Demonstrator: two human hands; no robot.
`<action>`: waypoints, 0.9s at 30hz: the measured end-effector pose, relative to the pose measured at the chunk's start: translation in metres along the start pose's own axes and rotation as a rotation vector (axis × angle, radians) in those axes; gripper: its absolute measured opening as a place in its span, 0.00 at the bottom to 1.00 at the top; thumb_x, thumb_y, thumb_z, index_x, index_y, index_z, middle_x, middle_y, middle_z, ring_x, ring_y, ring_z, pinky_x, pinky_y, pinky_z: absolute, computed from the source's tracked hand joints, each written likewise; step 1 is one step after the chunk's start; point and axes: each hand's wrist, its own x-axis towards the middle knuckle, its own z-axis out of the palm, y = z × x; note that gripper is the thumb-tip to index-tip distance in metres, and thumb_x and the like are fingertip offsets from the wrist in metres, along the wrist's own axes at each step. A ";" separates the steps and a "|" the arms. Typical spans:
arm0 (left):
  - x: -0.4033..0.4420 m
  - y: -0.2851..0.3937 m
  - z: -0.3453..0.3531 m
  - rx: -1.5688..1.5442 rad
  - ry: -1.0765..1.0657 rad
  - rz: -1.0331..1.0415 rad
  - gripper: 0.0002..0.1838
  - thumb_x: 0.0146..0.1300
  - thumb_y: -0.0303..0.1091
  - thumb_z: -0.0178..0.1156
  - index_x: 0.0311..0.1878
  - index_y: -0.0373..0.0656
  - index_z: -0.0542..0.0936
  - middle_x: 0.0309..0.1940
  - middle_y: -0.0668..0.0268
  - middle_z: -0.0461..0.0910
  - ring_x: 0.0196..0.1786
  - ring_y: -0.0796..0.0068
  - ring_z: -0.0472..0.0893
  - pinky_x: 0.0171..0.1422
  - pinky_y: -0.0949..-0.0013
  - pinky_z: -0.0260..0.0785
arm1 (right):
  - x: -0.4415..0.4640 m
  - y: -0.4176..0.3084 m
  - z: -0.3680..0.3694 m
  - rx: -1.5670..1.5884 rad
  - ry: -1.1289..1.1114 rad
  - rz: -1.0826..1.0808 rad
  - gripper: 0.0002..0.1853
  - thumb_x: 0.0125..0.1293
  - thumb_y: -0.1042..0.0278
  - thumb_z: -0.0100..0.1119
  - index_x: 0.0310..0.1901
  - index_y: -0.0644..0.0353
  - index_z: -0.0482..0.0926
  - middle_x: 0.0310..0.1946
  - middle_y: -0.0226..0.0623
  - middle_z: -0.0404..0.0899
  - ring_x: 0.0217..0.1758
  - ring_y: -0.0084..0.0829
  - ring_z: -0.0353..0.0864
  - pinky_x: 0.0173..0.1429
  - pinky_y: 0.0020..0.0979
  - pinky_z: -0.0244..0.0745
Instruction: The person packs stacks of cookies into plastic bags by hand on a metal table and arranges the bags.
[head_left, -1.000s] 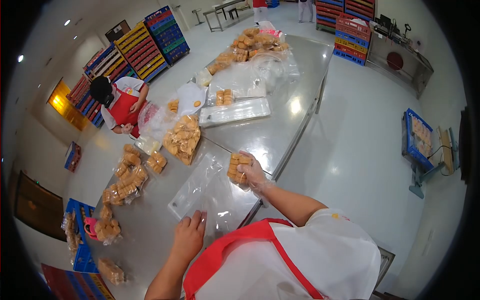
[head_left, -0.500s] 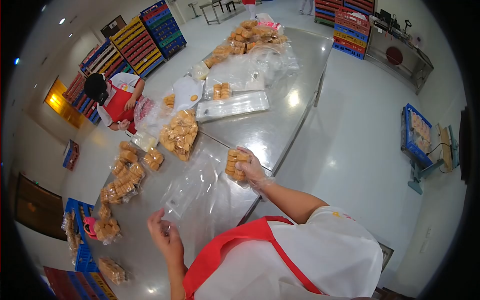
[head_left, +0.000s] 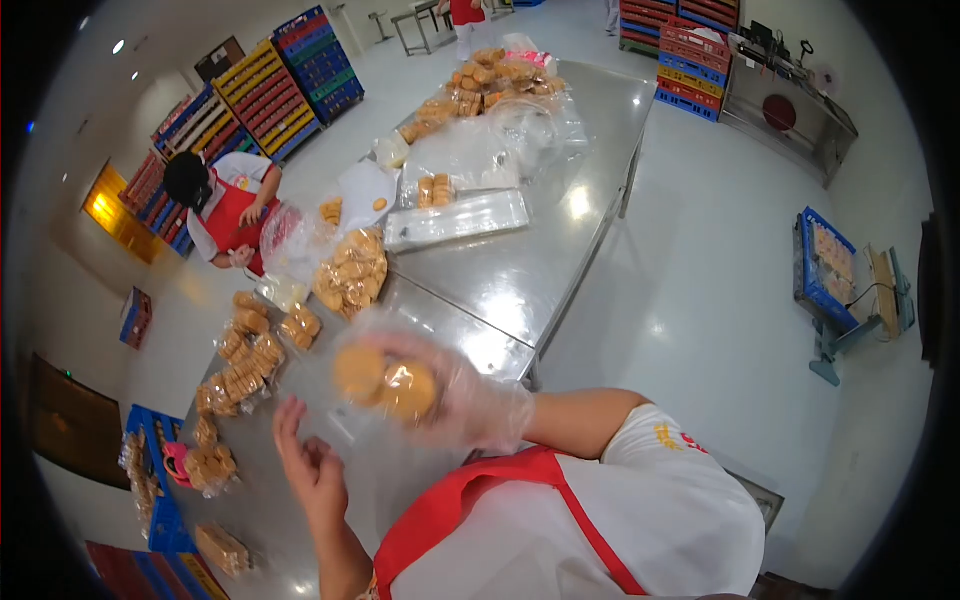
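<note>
My right hand (head_left: 465,400), in a clear plastic glove, grips stacks of round golden biscuits (head_left: 408,390) with their flat ends turned towards me. Motion blurs this hand and its edges. Whether a clear bag wraps these biscuits I cannot tell. Close by on the left, my bare left hand (head_left: 312,470) is raised over the table with fingers apart and nothing in it. Beyond both hands lie a large clear bag of loose biscuits (head_left: 352,272) and a small biscuit pack (head_left: 300,326).
Several biscuit packs (head_left: 240,380) line the left side of the steel table (head_left: 460,312). Flat clear bags (head_left: 458,222) and a heap of packs (head_left: 490,85) lie farther up. A co-worker (head_left: 235,210) in a red apron stands across. Stacked crates (head_left: 320,70) stand behind.
My right hand has lifted the biscuits from the table's right edge and brought them left and closer, turning their ends towards me. My left hand has shifted slightly up and left.
</note>
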 end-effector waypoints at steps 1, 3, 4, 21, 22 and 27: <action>0.008 -0.006 0.008 0.230 0.000 0.223 0.35 0.52 0.20 0.50 0.68 0.39 0.71 0.76 0.58 0.61 0.63 0.65 0.76 0.60 0.67 0.73 | 0.006 -0.020 0.009 -0.220 -0.165 -0.196 0.42 0.57 0.72 0.73 0.73 0.60 0.63 0.68 0.46 0.68 0.72 0.45 0.70 0.72 0.42 0.68; 0.021 -0.006 0.030 -0.171 0.083 0.033 0.33 0.58 0.21 0.51 0.70 0.40 0.71 0.75 0.57 0.64 0.74 0.61 0.67 0.73 0.63 0.64 | 0.013 -0.031 0.045 -0.116 -0.217 -0.361 0.42 0.56 0.75 0.72 0.73 0.61 0.63 0.70 0.50 0.67 0.72 0.52 0.69 0.72 0.44 0.67; 0.027 -0.007 0.034 -0.171 0.071 0.080 0.32 0.61 0.22 0.52 0.71 0.40 0.71 0.74 0.57 0.65 0.77 0.60 0.64 0.77 0.61 0.60 | 0.012 -0.033 0.061 -0.057 -0.234 -0.444 0.42 0.56 0.76 0.72 0.73 0.62 0.63 0.71 0.52 0.66 0.72 0.56 0.68 0.72 0.46 0.67; 0.009 0.025 0.018 0.285 -0.050 0.639 0.45 0.49 0.23 0.61 0.75 0.35 0.63 0.76 0.47 0.60 0.60 0.50 0.79 0.51 0.61 0.78 | -0.024 -0.030 0.083 -0.608 0.208 0.082 0.37 0.53 0.83 0.68 0.68 0.63 0.69 0.62 0.45 0.75 0.64 0.36 0.76 0.66 0.33 0.73; 0.008 0.033 0.017 0.292 -0.109 0.620 0.45 0.49 0.22 0.60 0.75 0.34 0.63 0.77 0.48 0.59 0.54 0.52 0.83 0.46 0.62 0.79 | -0.024 -0.022 0.083 -0.565 0.222 0.065 0.37 0.54 0.83 0.68 0.68 0.63 0.69 0.62 0.44 0.76 0.64 0.33 0.76 0.66 0.32 0.73; 0.010 0.041 0.008 0.426 -0.227 0.688 0.44 0.48 0.20 0.59 0.75 0.34 0.63 0.79 0.54 0.57 0.42 0.59 0.85 0.40 0.64 0.78 | -0.031 0.012 0.084 -0.538 0.239 -0.002 0.37 0.54 0.81 0.68 0.68 0.63 0.70 0.60 0.47 0.77 0.66 0.41 0.77 0.67 0.34 0.72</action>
